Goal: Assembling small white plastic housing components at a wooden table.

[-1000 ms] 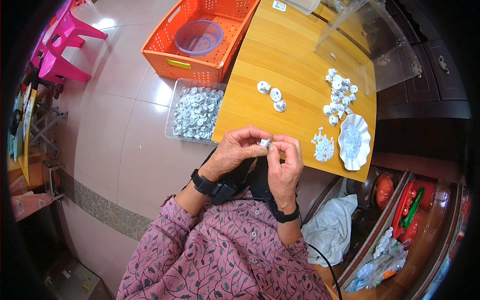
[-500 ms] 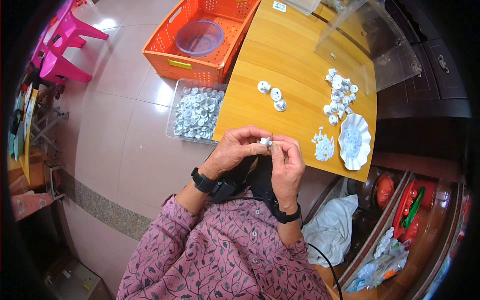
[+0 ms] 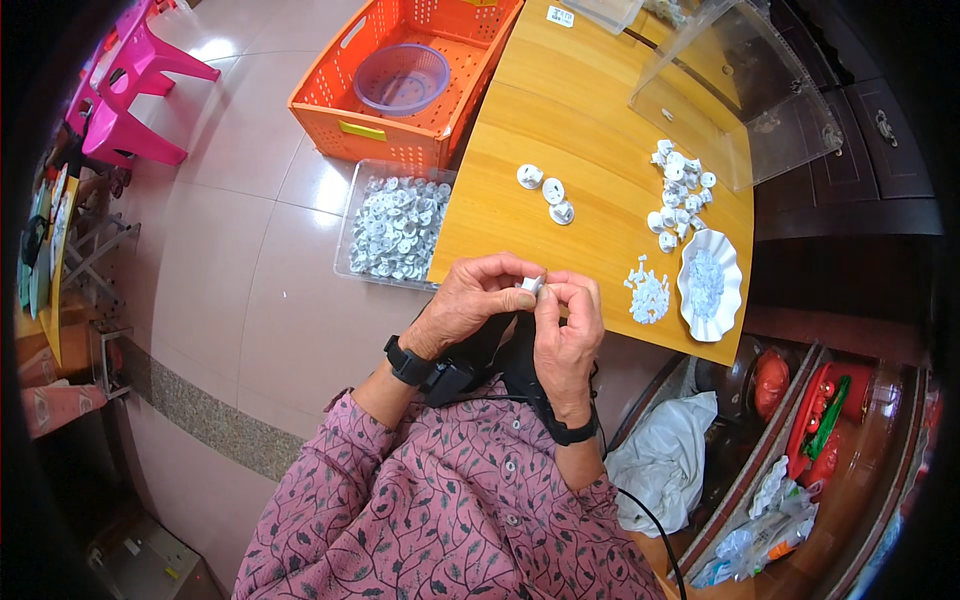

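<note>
Over the table's near edge, my left hand (image 3: 468, 306) pinches a small white plastic part (image 3: 530, 285) between thumb and fingers. My right hand (image 3: 567, 340) is closed against the same part, thumb and fingertips meeting at its right side. Anything smaller between the right fingertips is hidden. Beyond the hands lie three round-faced white plastic parts (image 3: 553, 190). A heap of similar white parts (image 3: 676, 188) sits at the right. Nearer lies a scatter of tiny pale-blue pieces (image 3: 648, 298), beside a white wavy-rimmed dish (image 3: 733, 262) holding more of them.
A clear bin (image 3: 343, 250) full of white parts stands left of the wooden table (image 3: 590, 110). Behind it is an orange crate (image 3: 400, 150) with a purple basket (image 3: 402, 78). A transparent panel (image 3: 770, 110) leans at the far right. An open drawer (image 3: 790, 440) is at lower right.
My right hand has shifted slightly left, its fingertips closer over the white part. The pale tip that showed at the part's right side is now covered.
</note>
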A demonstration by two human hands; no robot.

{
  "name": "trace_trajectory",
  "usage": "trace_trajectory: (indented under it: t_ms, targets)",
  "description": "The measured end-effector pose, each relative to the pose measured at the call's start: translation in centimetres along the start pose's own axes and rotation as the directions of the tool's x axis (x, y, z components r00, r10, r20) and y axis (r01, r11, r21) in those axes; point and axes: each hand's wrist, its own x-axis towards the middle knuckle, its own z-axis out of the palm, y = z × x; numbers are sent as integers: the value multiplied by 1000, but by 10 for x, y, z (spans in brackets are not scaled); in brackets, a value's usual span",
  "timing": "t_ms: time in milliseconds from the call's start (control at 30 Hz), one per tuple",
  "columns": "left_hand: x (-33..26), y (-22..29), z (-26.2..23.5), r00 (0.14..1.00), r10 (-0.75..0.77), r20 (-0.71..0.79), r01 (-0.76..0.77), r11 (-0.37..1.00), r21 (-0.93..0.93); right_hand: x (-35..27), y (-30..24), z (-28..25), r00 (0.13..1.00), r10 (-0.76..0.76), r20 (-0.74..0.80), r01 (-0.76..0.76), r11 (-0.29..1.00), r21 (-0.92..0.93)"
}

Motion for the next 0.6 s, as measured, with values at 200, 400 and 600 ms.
trace_trajectory:
  t_ms: [200,400,600]
  targets:
    - [0,0,-2,1000,-2,-1,2,1000,29,0,1,1,1000,-26,-12,26,1000,-2]
    - [0,-1,-3,1000,-1,26,1,1000,-16,-3,2,1,994,108,-2,-107,984,146]
    - [-1,3,-1,1000,-1,6,1,1000,2,-3,5,1,998,64,-8,-63,994,85]
